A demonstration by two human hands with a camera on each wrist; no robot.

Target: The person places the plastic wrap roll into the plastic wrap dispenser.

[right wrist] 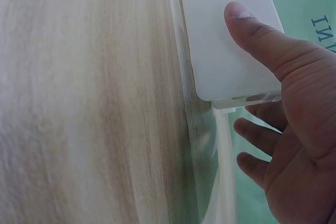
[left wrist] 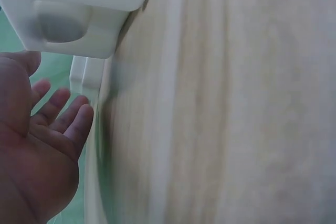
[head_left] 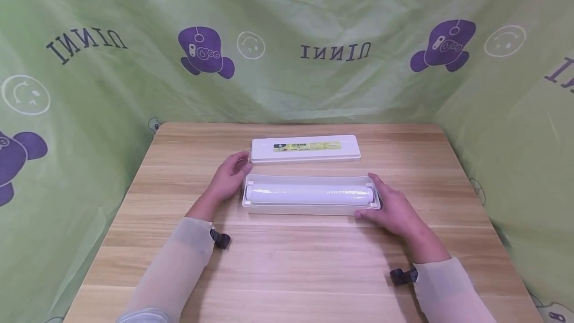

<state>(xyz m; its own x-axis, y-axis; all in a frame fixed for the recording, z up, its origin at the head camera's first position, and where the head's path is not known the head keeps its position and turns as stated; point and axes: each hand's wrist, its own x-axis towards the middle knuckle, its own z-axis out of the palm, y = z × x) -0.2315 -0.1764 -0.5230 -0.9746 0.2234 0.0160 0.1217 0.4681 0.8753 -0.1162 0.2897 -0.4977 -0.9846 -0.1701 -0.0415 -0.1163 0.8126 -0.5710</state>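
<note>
A long white box (head_left: 309, 210) lies on the table with its top off. Inside it is a roll of cling film (head_left: 309, 195), shiny and white, lying lengthwise between the end holders. My right hand (head_left: 394, 209) grips the box's right end, thumb on the near wall and fingers round the far corner. Beside the left end, my left hand (head_left: 228, 176) has loosely bent fingers and holds nothing. In the left wrist view, the thumb (left wrist: 32, 61) is close under the box end (left wrist: 79, 19); whether it touches cannot be told. Behind the box lies its white lid (head_left: 309, 156), with a yellow-green label.
The wood-grain table (head_left: 291, 273) carries the box and lid. A green printed curtain (head_left: 287, 88) surrounds its back and sides. Each sleeved forearm bears a small black wrist camera, one on the left (head_left: 220, 239) and one on the right (head_left: 401, 276).
</note>
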